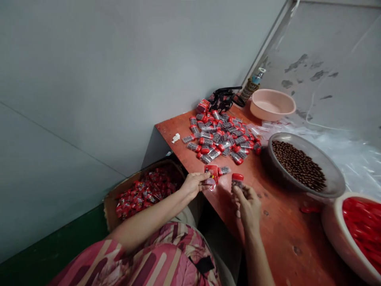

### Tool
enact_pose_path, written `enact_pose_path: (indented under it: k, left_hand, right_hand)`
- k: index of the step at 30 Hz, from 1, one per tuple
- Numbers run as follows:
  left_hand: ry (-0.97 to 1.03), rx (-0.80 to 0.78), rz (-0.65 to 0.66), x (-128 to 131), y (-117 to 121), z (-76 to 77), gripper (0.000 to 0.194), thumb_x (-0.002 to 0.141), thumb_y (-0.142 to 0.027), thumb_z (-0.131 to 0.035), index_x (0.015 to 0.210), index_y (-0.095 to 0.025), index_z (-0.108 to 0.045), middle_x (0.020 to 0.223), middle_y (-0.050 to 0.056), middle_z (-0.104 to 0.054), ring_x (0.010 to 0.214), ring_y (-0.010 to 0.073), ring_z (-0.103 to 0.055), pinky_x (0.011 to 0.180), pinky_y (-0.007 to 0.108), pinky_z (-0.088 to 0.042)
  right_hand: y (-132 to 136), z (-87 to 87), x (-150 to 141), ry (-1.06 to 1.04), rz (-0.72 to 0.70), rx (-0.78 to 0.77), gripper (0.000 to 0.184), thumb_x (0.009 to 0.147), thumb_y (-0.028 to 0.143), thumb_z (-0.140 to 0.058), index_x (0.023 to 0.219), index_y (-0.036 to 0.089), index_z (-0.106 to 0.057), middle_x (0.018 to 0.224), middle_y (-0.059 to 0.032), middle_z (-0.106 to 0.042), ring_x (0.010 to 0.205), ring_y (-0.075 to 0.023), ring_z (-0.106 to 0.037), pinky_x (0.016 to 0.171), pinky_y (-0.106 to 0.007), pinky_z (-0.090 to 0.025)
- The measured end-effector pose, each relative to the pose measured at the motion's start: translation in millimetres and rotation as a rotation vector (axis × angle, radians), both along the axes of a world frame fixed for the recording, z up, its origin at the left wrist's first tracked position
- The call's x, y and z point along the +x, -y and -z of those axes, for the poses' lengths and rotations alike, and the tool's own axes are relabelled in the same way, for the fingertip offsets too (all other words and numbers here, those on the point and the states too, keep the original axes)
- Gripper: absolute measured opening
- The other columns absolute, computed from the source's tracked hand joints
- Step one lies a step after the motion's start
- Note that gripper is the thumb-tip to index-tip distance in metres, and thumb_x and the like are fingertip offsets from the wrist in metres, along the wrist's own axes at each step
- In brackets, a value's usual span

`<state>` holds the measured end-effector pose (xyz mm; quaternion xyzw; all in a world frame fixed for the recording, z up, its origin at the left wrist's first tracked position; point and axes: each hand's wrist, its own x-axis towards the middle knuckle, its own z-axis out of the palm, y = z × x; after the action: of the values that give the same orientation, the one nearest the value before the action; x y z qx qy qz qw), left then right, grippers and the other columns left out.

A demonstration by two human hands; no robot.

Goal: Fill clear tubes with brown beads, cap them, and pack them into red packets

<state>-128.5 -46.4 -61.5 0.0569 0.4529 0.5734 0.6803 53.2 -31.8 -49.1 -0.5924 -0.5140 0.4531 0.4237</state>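
Note:
My left hand [195,184] pinches a red printed packet [211,172] with a clear lower end, held over the table's edge. In my right hand [248,202] is a small clear bottle [237,181] with a red cap, dark balls showing inside it. My right fingers wrap round its lower part and hide it. One more filled bottle [224,170] lies just beyond the packet. Farther back spreads a heap of similar red-capped bottles [220,135], lying on their sides.
A grey basin [335,184] holds dark brown balls; a pale tub [330,216] holds red caps. Behind are a pink basin [272,107], clear plastic [357,159], a dark patterned bag [222,100] and a jar [250,88]. Down left, a carton [110,214] contains red packets. White scrap [175,138] lies near the edge.

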Motion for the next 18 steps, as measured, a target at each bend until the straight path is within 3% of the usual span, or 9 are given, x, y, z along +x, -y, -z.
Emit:
enact_pose_path:
  k: [3,6,14,18]
  left_hand:
    - [0.020,0.014,-0.018,5.1,-2.1,2.1,0.023,0.061,-0.024,-0.074,0.060,-0.006,-0.060,0.052,0.004,-0.060,0.044,0.0089,-0.055,0.044,0.019,-0.048]
    - [0.059,-0.005,-0.044,11.8,-4.0,2.8,0.020,0.062,-0.022,-0.074,0.062,-0.008,-0.060,0.055,0.003,-0.060,0.046,0.0092,-0.056,0.046,0.020,-0.050]
    - [0.197,0.040,-0.048,32.5,0.7,-9.8,0.019,0.063,-0.019,-0.073,0.070,-0.008,-0.060,0.060,0.004,-0.063,0.052,0.0107,-0.058,0.054,0.023,-0.051]
    - [0.132,0.096,-0.017,40.3,5.0,-14.3,0.026,0.058,-0.023,-0.076,0.070,-0.007,-0.061,0.060,0.004,-0.063,0.050,0.0104,-0.057,0.052,0.021,-0.048]
  right_hand:
    - [44.2,4.4,-7.2,-0.113,-0.018,0.000,0.032,0.070,0.038,-0.064,0.093,0.017,-0.056,0.068,0.0006,-0.059,0.052,-0.0111,-0.053,0.048,-0.023,-0.045]
    - [68.0,12.8,-16.3,-0.115,-0.046,-0.017,0.032,0.072,0.036,-0.063,0.096,0.017,-0.055,0.073,0.0000,-0.059,0.054,-0.0109,-0.054,0.049,-0.023,-0.047]
    - [68.7,19.5,-32.2,-0.119,0.014,0.004,0.029,0.072,0.035,-0.064,0.094,0.019,-0.053,0.071,0.0002,-0.062,0.055,-0.0127,-0.057,0.047,-0.024,-0.049]
    - [64.7,17.5,-31.1,-0.137,0.040,0.008,0.029,0.072,0.035,-0.064,0.092,0.018,-0.053,0.069,0.0005,-0.061,0.054,-0.0127,-0.058,0.047,-0.024,-0.049]
